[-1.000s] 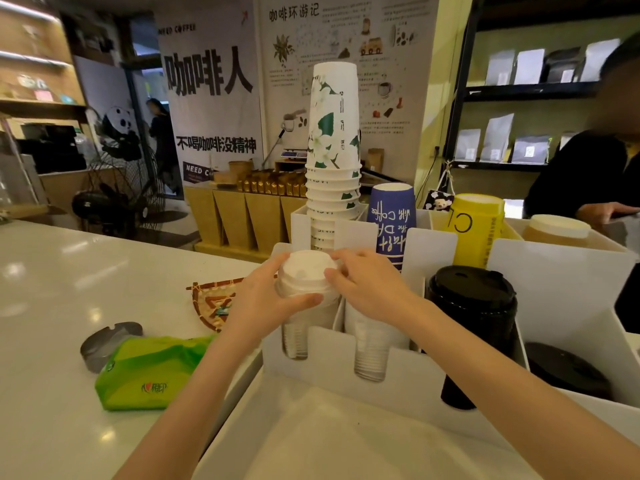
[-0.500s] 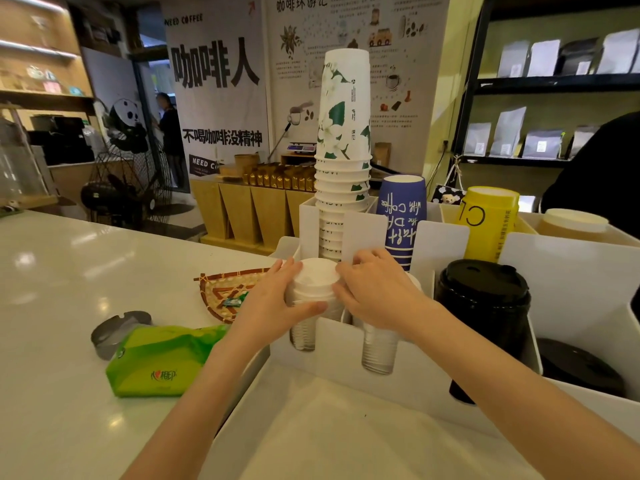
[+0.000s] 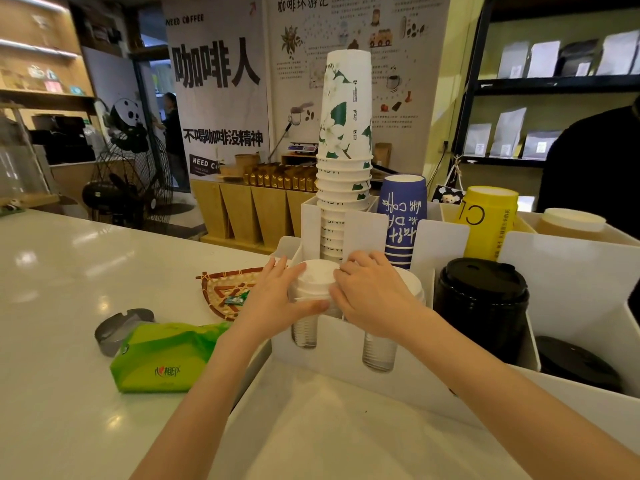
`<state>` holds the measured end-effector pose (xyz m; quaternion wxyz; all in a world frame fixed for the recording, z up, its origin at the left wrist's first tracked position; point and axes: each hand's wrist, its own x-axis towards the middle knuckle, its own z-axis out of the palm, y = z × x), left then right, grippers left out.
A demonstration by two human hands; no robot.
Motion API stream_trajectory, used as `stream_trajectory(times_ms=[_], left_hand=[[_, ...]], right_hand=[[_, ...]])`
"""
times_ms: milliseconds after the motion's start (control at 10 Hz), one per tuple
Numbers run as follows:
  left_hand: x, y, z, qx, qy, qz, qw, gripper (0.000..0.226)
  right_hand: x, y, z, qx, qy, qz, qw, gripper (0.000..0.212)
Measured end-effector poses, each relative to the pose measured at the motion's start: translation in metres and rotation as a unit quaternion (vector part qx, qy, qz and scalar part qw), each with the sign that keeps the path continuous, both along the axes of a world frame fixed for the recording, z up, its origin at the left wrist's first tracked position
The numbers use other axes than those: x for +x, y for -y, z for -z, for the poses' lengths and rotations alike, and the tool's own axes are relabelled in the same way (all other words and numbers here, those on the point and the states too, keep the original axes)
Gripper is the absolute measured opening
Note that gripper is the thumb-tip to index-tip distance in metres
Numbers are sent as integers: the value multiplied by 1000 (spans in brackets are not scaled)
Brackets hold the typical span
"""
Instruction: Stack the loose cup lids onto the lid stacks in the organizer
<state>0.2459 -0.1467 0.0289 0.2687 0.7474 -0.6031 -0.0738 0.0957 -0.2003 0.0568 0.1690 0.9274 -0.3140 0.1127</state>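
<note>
A white organizer (image 3: pixel 332 362) stands on the counter with stacks in its slots. My left hand (image 3: pixel 273 303) and my right hand (image 3: pixel 370 299) both clasp the top of the white lid stack (image 3: pixel 317 277) in the front left slot, one hand on each side. A second white lid stack (image 3: pixel 414 284) rises in the slot to its right, mostly hidden by my right hand. A black lid stack (image 3: pixel 481 299) fills the slot further right, and a lone black lid (image 3: pixel 575 365) lies in the rightmost compartment.
Tall stacks of white floral cups (image 3: pixel 346 140), blue cups (image 3: pixel 401 216) and yellow cups (image 3: pixel 488 220) stand behind. On the counter to the left lie a green tissue pack (image 3: pixel 162 358), a grey ashtray (image 3: pixel 117 327) and a woven tray (image 3: pixel 228 289). A person in black stands at right.
Both hands have pushed the white lids lower onto the front left stack, and the view has shifted slightly.
</note>
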Motion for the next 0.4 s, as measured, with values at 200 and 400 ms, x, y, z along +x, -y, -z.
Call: stream_trajectory(times_ms=[200,400], left_hand=[[-1,-3,-6,27,36,-4,999,85],[1,-1,-35,113,67,10,991,77]], right_hand=[[-3,0,-1,42,4,7,999,45],[-19,-15,-24,193,110,-21,975,43]])
